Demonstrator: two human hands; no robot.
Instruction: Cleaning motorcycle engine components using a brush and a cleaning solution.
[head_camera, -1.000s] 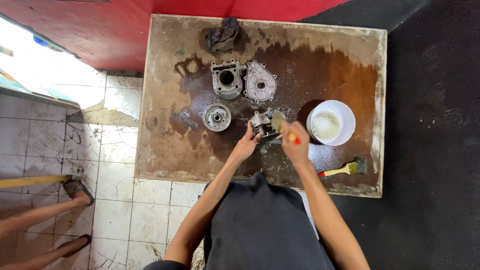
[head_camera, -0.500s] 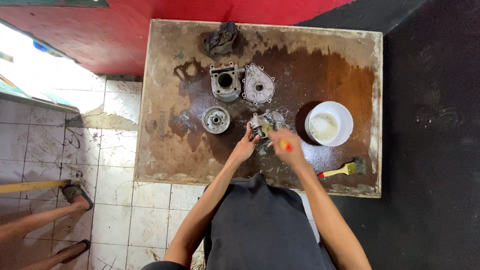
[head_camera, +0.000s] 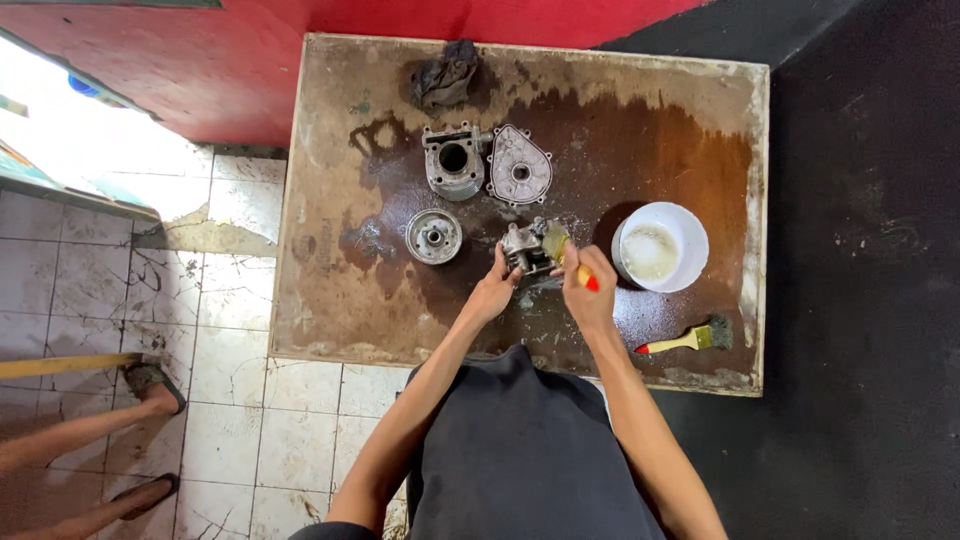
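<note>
Right grip (head_camera: 588, 292) around a brush (head_camera: 562, 250), left grip (head_camera: 492, 295) holding a metal part (head_camera: 522, 246), beside white bowl (head_camera: 688, 225) of pale liquid.

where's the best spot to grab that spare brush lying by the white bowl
Probably the brush handle: it lies flat on the table, red-tipped end pointing left toward the person, dark bristles to the right below the bowl. Come from above with the right hand, the nearer one, and close around the pale middle of the handle; the bristles look wet and dirty.
</note>
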